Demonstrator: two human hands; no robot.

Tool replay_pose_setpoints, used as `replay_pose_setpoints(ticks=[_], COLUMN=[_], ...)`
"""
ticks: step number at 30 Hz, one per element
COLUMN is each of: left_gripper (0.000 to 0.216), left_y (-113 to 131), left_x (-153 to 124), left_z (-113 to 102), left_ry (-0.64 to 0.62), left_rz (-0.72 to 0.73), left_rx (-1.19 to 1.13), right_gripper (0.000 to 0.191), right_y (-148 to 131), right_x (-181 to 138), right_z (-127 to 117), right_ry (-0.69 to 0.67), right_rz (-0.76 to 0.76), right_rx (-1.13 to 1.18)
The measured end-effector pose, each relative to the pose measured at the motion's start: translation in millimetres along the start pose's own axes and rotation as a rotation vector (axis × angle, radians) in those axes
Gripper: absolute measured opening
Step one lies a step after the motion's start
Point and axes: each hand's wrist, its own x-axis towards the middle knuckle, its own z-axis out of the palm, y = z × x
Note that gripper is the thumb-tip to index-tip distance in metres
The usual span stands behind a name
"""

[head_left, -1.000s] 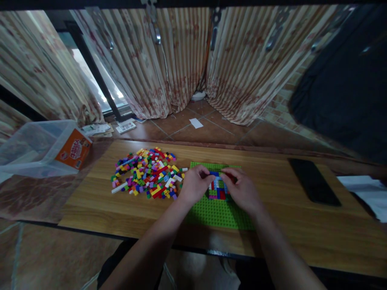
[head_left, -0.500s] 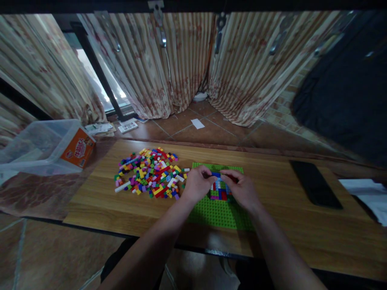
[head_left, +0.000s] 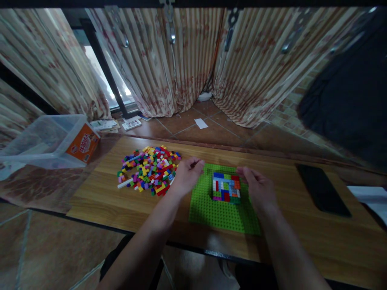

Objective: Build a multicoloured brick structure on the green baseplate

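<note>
A square block build (head_left: 226, 187) of many-coloured bricks sits on the green baseplate (head_left: 223, 219). My left hand (head_left: 188, 177) is over the plate's left edge, beside the loose bricks, its fingers loosely curled with a gap at the thumb. I see nothing held in it. To the right of the build, my right hand (head_left: 260, 187) hovers over the plate's right edge. Its fingers are loosely bent and apart, and no brick shows in them. Neither hand touches the build. A heap of loose bricks (head_left: 148, 169) lies left of the plate, partly hidden by my left hand.
A black phone-like slab (head_left: 322, 189) lies on the wooden table (head_left: 99, 201) at the right. A clear plastic box (head_left: 57, 141) with an orange label is at the far left. White papers (head_left: 367, 199) lie by the right edge. Curtains (head_left: 187, 60) hang behind.
My hands have drawn apart from the top of the build, left hand leftward and right hand rightward. The build's upper face now shows. The whole view has shifted slightly.
</note>
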Motion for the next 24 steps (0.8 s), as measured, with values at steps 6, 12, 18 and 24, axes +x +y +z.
replay_pose_setpoints(ticks=[6,12,18,24], left_gripper=[0.019,0.022,0.021,0.019], left_y=[13.2,22.0,24.5,11.7], left_x=[-1.1,-2.1,-4.4,-4.8], left_z=[-35.1,-72.8,-95.9,-109.0], left_ry=[0.186,0.329,0.406,0.203], left_rz=[0.002,0.014,0.027,0.06], left_rx=[-0.07,-0.155,-0.108,0.156], right_gripper=[0.037,0.031,0.014,0.015], right_y=[-7.2,-21.9,-26.1,-20.1], right_x=[-2.4,-17.8,-55.8,-85.9], right_z=[-0.8,7.4,40.7,76.7], right_ry=[0.12,0.124,-0.188,-0.402], right_rz=[-0.085,-0.357,-0.813,-0.925], right_rx=[-0.054,-0.307,-0.411,-0.441])
